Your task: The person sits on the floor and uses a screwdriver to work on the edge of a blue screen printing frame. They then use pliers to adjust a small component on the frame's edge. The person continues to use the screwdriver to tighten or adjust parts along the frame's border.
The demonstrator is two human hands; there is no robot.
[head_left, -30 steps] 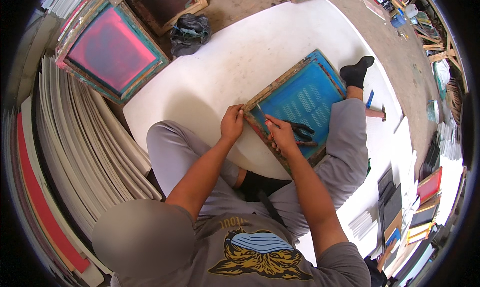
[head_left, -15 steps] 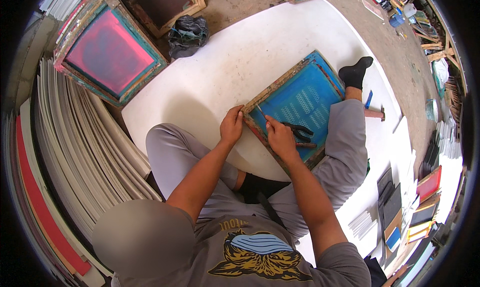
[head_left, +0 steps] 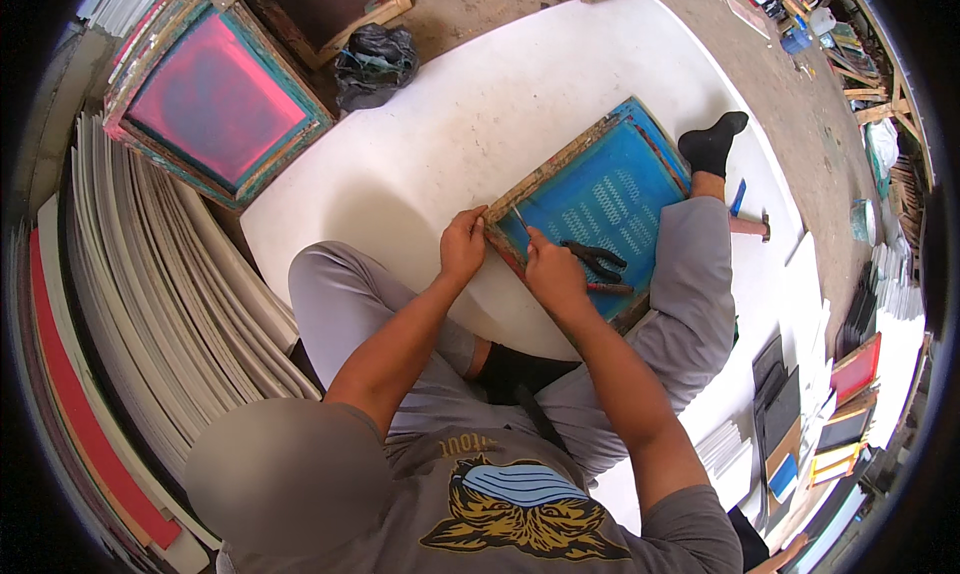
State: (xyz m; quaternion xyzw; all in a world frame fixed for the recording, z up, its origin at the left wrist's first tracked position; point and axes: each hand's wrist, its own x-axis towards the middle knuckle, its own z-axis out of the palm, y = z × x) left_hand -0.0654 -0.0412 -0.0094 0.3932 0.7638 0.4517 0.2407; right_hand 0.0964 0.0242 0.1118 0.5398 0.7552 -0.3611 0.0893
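Observation:
A wooden screen-printing frame (head_left: 560,164) with blue mesh (head_left: 640,164) lies at a slant by my legs, pale rows of marks on the mesh. My left hand (head_left: 462,248) grips the frame's near-left corner, fingers curled on its edge. Closed around a thin-shafted tool (head_left: 521,218), which looks like a screwdriver, my right hand (head_left: 556,274) is over the mesh. The shaft points to the corner beside my left hand; the handle is hidden in my palm. Black-handled pliers (head_left: 598,260) rest on the mesh right of my right hand, next to a red-handled tool (head_left: 610,288), partly covered.
A hammer (head_left: 750,226) and a blue cutter (head_left: 738,196) lie on the white board (head_left: 400,164) beyond my right leg. More frames, one with pink mesh (head_left: 220,99), and a black plastic bag (head_left: 376,66) stand far left. Stacked sheets (head_left: 190,264) line the left.
My right hand has shifted slightly left over the mesh, still holding the thin-shafted tool. My left hand stays on the frame's corner.

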